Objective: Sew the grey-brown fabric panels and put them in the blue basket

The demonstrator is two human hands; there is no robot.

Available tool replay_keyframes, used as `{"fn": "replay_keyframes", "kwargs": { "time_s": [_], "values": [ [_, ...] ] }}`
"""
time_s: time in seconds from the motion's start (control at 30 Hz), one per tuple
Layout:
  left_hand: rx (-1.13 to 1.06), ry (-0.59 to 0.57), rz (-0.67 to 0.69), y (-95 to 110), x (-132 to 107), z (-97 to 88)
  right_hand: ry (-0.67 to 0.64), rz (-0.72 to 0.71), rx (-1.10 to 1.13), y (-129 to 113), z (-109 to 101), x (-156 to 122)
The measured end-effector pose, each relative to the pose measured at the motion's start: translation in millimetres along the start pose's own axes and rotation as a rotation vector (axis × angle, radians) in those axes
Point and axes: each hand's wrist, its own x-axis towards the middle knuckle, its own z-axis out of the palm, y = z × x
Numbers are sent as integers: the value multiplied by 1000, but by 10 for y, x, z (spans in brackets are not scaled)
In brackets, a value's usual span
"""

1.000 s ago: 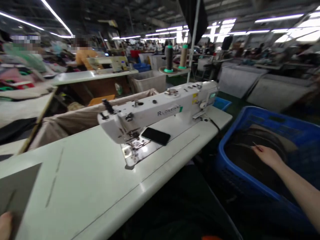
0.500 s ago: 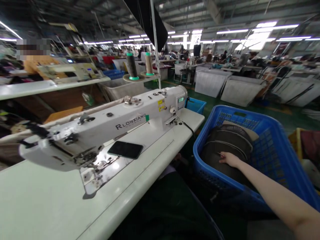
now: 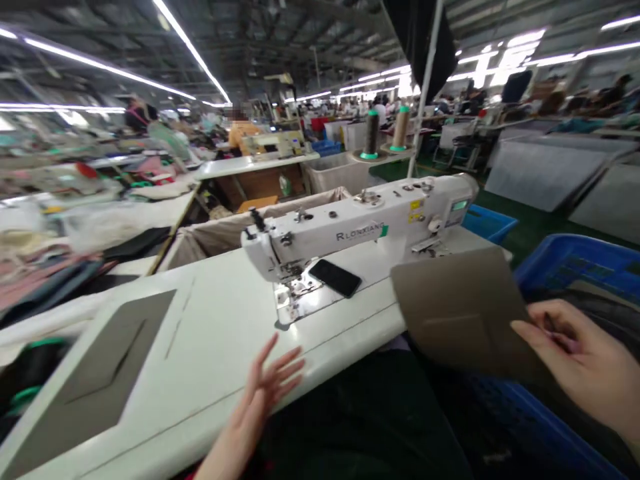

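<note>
My right hand (image 3: 585, 360) is closed on the edge of a brown-grey fabric panel (image 3: 460, 313), which hangs in the air over the right end of the sewing table. Under and behind that hand is the blue basket (image 3: 555, 267) with dark fabric in it. My left hand (image 3: 270, 380) is empty, fingers spread, just above the front edge of the white table (image 3: 210, 327). Beyond it stands the sewing machine (image 3: 360, 230), and a black phone (image 3: 335, 277) lies on its bed. Another brown-grey panel (image 3: 110, 373) with a slanted seam lies flat at the table's left end.
Two thread cones, one dark (image 3: 371, 137) and one tan (image 3: 400, 130), stand behind the machine. A cloth-lined bin (image 3: 200, 243) borders the table's far side. A light-blue crate (image 3: 490, 223) sits behind its right end. A person in orange (image 3: 243, 137) is farther back.
My right hand has lifted a panel out of the blue basket and brought it toward the table. My left hand has come into view. The head view has turned left.
</note>
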Motion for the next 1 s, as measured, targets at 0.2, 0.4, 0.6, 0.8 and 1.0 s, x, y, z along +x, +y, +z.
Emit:
{"fn": "replay_keyframes", "kwargs": {
  "time_s": [0.2,0.4,0.6,0.8,1.0],
  "values": [
    [89,65,67,-430,-102,-13,-514,-185,369,-1265,1586,26],
    [1146,535,254,-527,-152,-791,-645,-609,-47,-1775,2600,325],
    [1519,23,182,-439,-91,-1158,-643,-724,-103,-1762,2961,725],
    [1526,22,222,-245,413,-1214,-550,-744,-103,-1586,3071,712],
    [1419,-123,285,-207,835,-1196,-570,-769,-148,-1583,3116,720]
  ]
}}
